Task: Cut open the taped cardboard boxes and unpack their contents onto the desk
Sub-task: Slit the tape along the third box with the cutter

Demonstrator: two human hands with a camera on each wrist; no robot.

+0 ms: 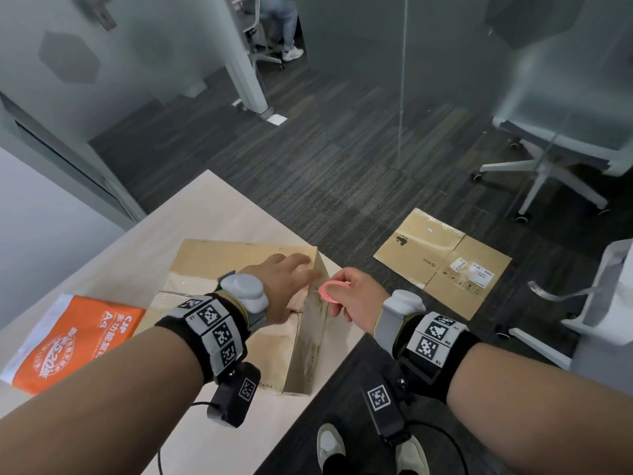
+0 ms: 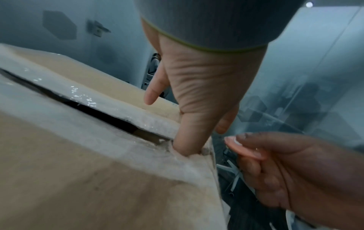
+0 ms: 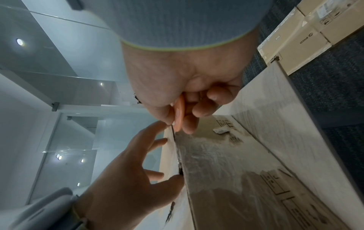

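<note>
A taped cardboard box point(image 1: 219, 262) lies on the pale desk point(image 1: 205, 207), near its right edge. My left hand point(image 1: 284, 279) rests on the box top with fingers spread. In the left wrist view its thumb point(image 2: 189, 137) presses into the end of the slit tape seam point(image 2: 94, 112), which gapes dark. My right hand point(image 1: 359, 299) pinches a round pink cutter point(image 1: 330, 291) at the box's upper right edge. In the right wrist view the cutter point(image 3: 179, 112) touches the top edge of the box point(image 3: 256, 171), just beyond the left hand point(image 3: 128, 171).
An orange A4 paper packet point(image 1: 75, 341) lies on the desk left of the box. A flattened cardboard box point(image 1: 442, 262) lies on the carpet to the right. A white office chair point(image 1: 548, 159) stands behind glass. A white bag point(image 1: 609, 286) is at the far right.
</note>
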